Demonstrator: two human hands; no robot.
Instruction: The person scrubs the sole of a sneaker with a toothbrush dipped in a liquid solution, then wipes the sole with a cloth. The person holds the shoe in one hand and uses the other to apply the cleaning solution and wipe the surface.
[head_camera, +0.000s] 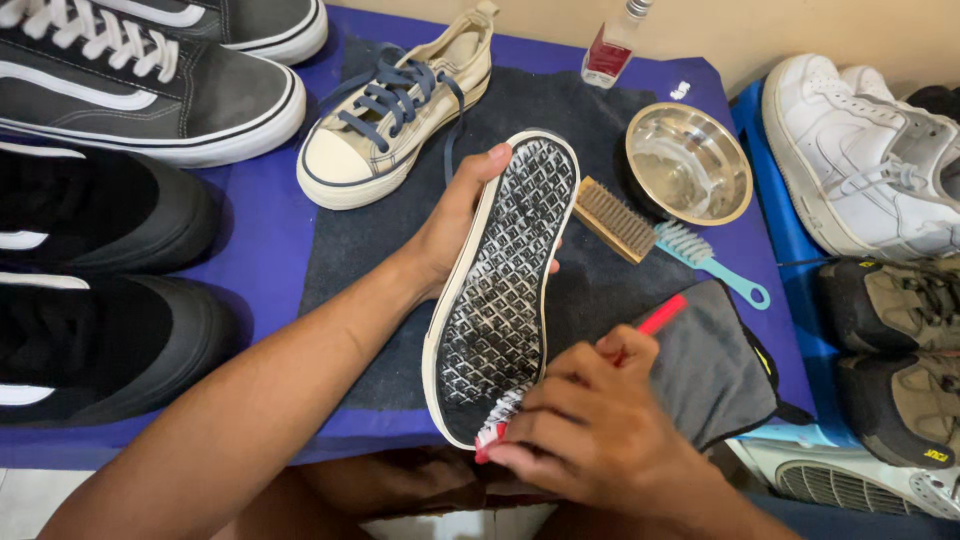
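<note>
While the left hand (450, 225) grips the upturned sneaker (500, 290) by its side — fingers wrapped around the upper, patterned sole facing the camera — the right hand (590, 425) is closed around a red-handled brush (640, 335), whose white bristles touch the sole near its lower end. Both are held above a dark mat (560, 110) on a blue-covered table (265, 240). Its cream partner shoe (395, 115) with navy laces rests on the mat's far edge. Just right of the sole lie a wooden brush (612, 218), a teal brush (715, 262) and a metal bowl (688, 162); a grey cloth (715, 365) lies beside the right hand.
</note>
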